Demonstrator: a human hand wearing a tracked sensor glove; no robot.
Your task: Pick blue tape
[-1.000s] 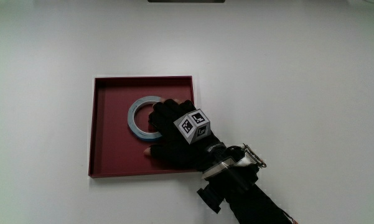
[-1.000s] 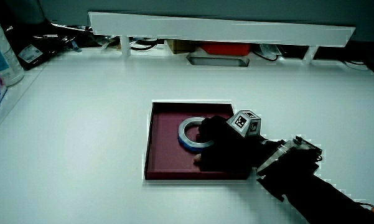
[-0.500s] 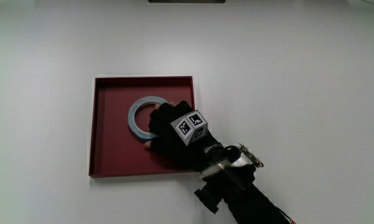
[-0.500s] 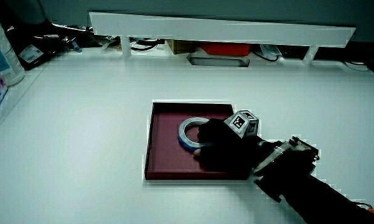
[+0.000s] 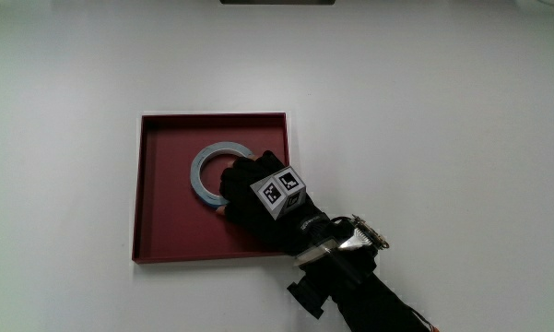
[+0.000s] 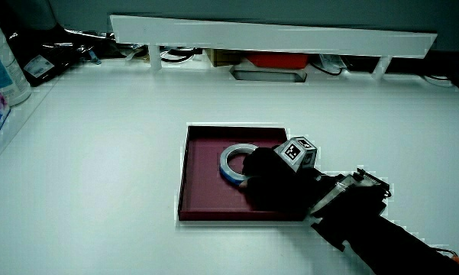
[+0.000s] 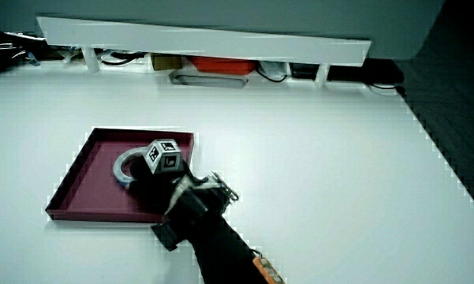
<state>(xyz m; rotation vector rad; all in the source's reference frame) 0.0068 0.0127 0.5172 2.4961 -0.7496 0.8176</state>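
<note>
A blue tape ring (image 5: pixel 202 164) lies flat in a dark red square tray (image 5: pixel 161 231). The gloved hand (image 5: pixel 249 198) rests over the part of the ring nearest the person. Its fingers are curled onto the ring's rim, with the thumb tip showing at the ring's outer edge. The patterned cube (image 5: pixel 280 189) sits on the back of the hand. Both side views show the tape (image 6: pixel 229 160) (image 7: pixel 124 166) still down in the tray (image 6: pixel 202 191) (image 7: pixel 79 189), half covered by the hand (image 6: pixel 267 180) (image 7: pixel 154 186). The forearm reaches back toward the person.
A low white partition (image 6: pixel 275 34) runs along the table's edge farthest from the person, with a red object (image 6: pixel 273 59) and cables under it. In a side view a white bottle (image 6: pixel 0 65) stands at the table's edge.
The fingers have drawn in from a flatter spread over the ring and curled onto its rim. The tape and tray have not moved.
</note>
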